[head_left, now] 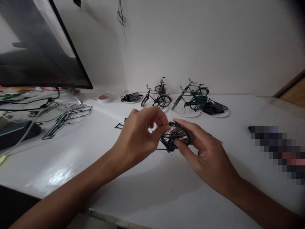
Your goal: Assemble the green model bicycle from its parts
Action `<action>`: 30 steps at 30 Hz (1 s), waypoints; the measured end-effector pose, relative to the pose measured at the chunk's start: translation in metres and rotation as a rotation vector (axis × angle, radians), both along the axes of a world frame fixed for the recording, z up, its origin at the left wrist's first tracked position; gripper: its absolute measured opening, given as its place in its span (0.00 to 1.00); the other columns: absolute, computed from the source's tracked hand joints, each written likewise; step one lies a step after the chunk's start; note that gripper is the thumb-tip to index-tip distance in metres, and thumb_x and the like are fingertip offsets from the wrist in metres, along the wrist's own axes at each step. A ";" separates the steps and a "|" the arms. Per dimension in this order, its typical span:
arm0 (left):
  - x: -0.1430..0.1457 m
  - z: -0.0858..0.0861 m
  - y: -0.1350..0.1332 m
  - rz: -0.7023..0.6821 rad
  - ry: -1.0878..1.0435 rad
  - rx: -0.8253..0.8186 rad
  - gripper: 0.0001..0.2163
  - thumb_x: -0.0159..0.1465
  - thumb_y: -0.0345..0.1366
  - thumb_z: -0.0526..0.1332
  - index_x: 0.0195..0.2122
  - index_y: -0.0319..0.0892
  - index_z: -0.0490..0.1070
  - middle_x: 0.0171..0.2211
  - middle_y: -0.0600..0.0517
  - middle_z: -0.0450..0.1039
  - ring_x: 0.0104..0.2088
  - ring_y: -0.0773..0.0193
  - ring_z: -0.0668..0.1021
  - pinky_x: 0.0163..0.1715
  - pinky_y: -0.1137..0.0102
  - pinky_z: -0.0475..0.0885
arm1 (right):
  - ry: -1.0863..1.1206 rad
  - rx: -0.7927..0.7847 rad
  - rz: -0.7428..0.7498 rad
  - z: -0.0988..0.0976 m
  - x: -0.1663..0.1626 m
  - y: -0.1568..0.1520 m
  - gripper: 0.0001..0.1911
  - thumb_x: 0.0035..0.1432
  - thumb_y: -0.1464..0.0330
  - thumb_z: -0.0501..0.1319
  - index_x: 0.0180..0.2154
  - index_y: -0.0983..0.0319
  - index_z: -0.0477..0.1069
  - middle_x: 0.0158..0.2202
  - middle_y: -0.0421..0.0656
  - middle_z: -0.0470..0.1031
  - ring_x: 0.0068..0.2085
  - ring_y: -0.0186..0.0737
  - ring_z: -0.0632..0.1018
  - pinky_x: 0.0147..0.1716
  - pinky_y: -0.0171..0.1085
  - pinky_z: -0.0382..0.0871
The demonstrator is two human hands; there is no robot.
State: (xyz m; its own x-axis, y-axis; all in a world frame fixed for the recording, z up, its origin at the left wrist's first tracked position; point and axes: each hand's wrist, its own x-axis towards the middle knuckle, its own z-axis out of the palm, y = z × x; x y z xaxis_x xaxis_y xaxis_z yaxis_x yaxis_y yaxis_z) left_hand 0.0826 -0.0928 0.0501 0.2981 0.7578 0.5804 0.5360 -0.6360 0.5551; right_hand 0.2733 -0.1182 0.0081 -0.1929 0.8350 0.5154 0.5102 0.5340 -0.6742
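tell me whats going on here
A person holds a small green spoked wheel over the white table with both hands. The left hand pinches its top edge; the right hand grips its rim from the side. Model bikes stand on plates at the back, and green part frames lie to the left.

A glossy white tabletop runs back to the wall. Along its far edge stand small model bicycles on flat white round discs: a black metal one, a second black one just behind it, and a dark green one to their right. Beside the green model, a heap of black parts lies on another white disc. Further left, a disc carries loose spoked wheels, near a small round red-and-white roll. On the left side lie dark green wire-thin frame pieces, a flat dark box and pale cables.
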 end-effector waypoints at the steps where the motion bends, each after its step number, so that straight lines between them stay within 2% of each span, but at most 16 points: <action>1: 0.001 0.000 -0.002 0.003 -0.016 -0.012 0.03 0.63 0.33 0.65 0.33 0.43 0.71 0.29 0.57 0.75 0.30 0.67 0.74 0.39 0.65 0.64 | -0.012 0.017 0.003 0.000 -0.001 -0.001 0.24 0.64 0.71 0.61 0.60 0.51 0.65 0.56 0.40 0.74 0.52 0.40 0.77 0.48 0.37 0.73; 5: 0.003 0.001 -0.009 0.025 -0.004 -0.011 0.03 0.63 0.32 0.65 0.35 0.44 0.72 0.28 0.58 0.74 0.30 0.67 0.74 0.41 0.64 0.63 | -0.030 0.067 0.030 0.001 -0.002 -0.003 0.25 0.63 0.72 0.61 0.60 0.52 0.65 0.55 0.40 0.75 0.50 0.39 0.78 0.46 0.35 0.73; 11: 0.000 0.003 -0.010 0.044 -0.020 0.161 0.05 0.62 0.34 0.68 0.30 0.42 0.73 0.30 0.55 0.73 0.34 0.64 0.72 0.41 0.63 0.62 | -0.023 0.127 0.033 0.000 -0.004 -0.005 0.25 0.63 0.73 0.61 0.59 0.51 0.66 0.56 0.40 0.74 0.53 0.40 0.77 0.53 0.37 0.71; 18: -0.002 0.003 -0.008 0.071 0.027 0.289 0.05 0.62 0.37 0.68 0.31 0.43 0.76 0.35 0.51 0.72 0.37 0.61 0.71 0.45 0.59 0.65 | 0.014 0.148 0.030 -0.002 -0.006 -0.005 0.26 0.63 0.74 0.61 0.60 0.49 0.65 0.57 0.39 0.73 0.55 0.41 0.76 0.55 0.39 0.70; 22: -0.002 0.003 -0.008 0.010 -0.017 0.214 0.05 0.60 0.34 0.69 0.30 0.42 0.74 0.40 0.50 0.72 0.42 0.59 0.73 0.47 0.59 0.66 | -0.002 0.169 0.033 0.000 -0.006 -0.005 0.26 0.63 0.75 0.61 0.60 0.50 0.65 0.57 0.39 0.74 0.53 0.41 0.76 0.55 0.40 0.71; 25: -0.003 0.003 -0.007 -0.076 -0.112 0.124 0.06 0.59 0.34 0.70 0.34 0.42 0.73 0.43 0.49 0.72 0.46 0.58 0.73 0.50 0.59 0.66 | -0.017 0.185 0.059 0.000 -0.005 -0.005 0.27 0.63 0.75 0.61 0.60 0.49 0.64 0.57 0.39 0.73 0.53 0.40 0.76 0.53 0.40 0.72; 27: -0.004 0.002 -0.006 -0.137 -0.184 0.044 0.09 0.59 0.35 0.70 0.38 0.43 0.72 0.42 0.50 0.73 0.46 0.59 0.74 0.50 0.61 0.66 | -0.017 0.195 0.071 0.000 -0.005 -0.006 0.28 0.63 0.76 0.61 0.61 0.49 0.64 0.56 0.39 0.73 0.53 0.40 0.76 0.53 0.39 0.72; 30: -0.004 0.000 -0.006 -0.232 -0.277 -0.105 0.11 0.59 0.35 0.71 0.40 0.42 0.71 0.39 0.51 0.74 0.42 0.63 0.75 0.45 0.66 0.69 | -0.026 0.209 0.085 0.000 -0.004 -0.007 0.30 0.62 0.77 0.62 0.61 0.49 0.64 0.55 0.39 0.74 0.52 0.39 0.76 0.53 0.37 0.71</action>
State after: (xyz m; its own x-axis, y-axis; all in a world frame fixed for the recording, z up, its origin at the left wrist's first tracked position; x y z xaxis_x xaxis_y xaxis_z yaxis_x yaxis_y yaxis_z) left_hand 0.0785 -0.0983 0.0506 0.3114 0.7485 0.5855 0.2053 -0.6546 0.7276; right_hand 0.2696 -0.1248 0.0085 -0.2730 0.6909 0.6694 0.4732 0.7023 -0.5318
